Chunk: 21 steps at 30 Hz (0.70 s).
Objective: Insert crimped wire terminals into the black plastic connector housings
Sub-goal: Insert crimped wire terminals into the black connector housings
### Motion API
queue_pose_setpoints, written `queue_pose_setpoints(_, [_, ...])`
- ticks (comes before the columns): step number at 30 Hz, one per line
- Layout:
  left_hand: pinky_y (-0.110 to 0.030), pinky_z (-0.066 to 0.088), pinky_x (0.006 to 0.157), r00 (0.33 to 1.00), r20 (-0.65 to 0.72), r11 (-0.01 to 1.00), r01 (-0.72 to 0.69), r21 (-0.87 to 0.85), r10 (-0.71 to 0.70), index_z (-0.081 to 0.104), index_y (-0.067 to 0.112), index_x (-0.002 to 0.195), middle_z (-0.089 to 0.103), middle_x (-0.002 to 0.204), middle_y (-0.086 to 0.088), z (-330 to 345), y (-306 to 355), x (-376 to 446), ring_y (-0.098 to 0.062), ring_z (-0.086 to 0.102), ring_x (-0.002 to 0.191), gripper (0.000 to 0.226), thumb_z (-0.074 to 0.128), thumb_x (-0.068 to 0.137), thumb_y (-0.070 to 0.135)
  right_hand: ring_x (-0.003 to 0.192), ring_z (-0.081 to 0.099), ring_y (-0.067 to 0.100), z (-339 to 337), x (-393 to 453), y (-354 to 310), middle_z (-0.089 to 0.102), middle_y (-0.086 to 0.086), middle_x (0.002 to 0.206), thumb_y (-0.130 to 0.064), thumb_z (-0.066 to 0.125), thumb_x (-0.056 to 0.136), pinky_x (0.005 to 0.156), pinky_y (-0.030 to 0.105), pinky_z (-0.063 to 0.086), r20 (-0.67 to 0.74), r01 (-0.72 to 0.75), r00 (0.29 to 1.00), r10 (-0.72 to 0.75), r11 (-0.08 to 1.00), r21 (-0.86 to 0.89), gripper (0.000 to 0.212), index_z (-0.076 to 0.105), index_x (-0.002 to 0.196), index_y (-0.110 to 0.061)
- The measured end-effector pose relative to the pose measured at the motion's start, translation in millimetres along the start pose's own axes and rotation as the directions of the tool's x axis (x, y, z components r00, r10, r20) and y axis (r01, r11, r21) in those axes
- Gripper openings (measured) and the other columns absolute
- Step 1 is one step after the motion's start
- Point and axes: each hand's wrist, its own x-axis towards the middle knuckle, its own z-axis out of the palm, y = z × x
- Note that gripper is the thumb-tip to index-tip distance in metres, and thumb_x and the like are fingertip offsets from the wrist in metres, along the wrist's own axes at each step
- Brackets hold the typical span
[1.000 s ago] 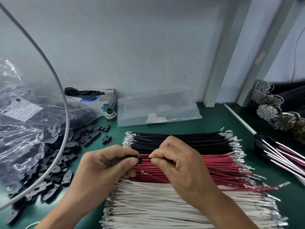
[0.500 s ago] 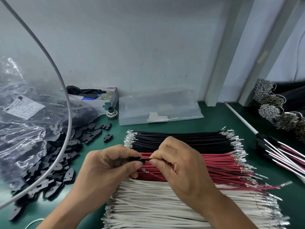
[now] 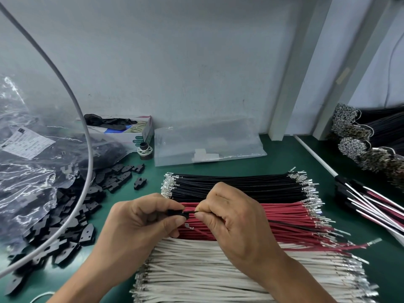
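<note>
Housing (image 3: 175, 213) pinched in left hand (image 3: 140, 221), black wire (image 3: 191, 212) pinched by right hand (image 3: 236, 217), ends meeting between them

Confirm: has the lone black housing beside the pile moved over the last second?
No. The lone black housing sits the same gap left of the black wire bundle terminal ends; the small shift is the camera's.

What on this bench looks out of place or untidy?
Black housings have spilled out of the plastic bag across the green mat, and one red wire sticks out askew past the otherwise neat rows.
</note>
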Motion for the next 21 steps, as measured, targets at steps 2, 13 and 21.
queue_pose_setpoints(2, [-0.027, 0.062, 0.063, 1.0, 0.002, 1.0, -0.007, 0.012, 0.007, 0.083, 0.02, 0.09, 0.074, 0.075, -0.013, 0.1, 0.2, 0.3, -0.025, 0.073, 0.061, 0.018, 0.085, 0.073, 0.015, 0.076, 0.049, 0.001, 0.7, -0.4, 0.5, 0.051, -0.015, 0.085, -0.03, 0.063, 0.097, 0.066, 0.018, 0.04, 0.0, -0.003, 1.0, 0.003, 1.0, 0.006, 0.016, 0.07, 0.086, -0.021])
queue_pose_setpoints(13, [-0.031, 0.062, 0.063, 0.999, 0.0, 0.998, -0.046, 0.052, 0.046, 0.083, 0.02, 0.093, 0.073, 0.076, -0.012, 1.2, -1.1, 0.0, -0.027, 0.072, 0.062, 0.02, 0.091, 0.075, 0.023, 0.075, 0.05, 0.002, 3.9, -0.9, 1.0, 0.051, -0.016, 0.084, -0.03, 0.061, 0.097, 0.066, 0.017, 0.041, -0.014, -0.014, 1.0, 0.015, 0.999, 0.031, 0.018, 0.069, 0.084, -0.021])
queue_pose_setpoints(21, [-0.031, 0.062, 0.061, 0.998, -0.016, 0.997, -0.06, 0.048, 0.061, 0.083, 0.024, 0.092, 0.073, 0.076, -0.01, 1.7, 0.6, -0.6, -0.027, 0.072, 0.06, 0.023, 0.087, 0.072, 0.036, 0.075, 0.052, 0.005, 7.7, -0.2, -1.2, 0.053, -0.012, 0.084, -0.028, 0.062, 0.097, 0.064, 0.029, 0.048, -0.045, 0.006, 0.999, -0.003, 0.998, 0.069, 0.018, 0.07, 0.084, -0.018])
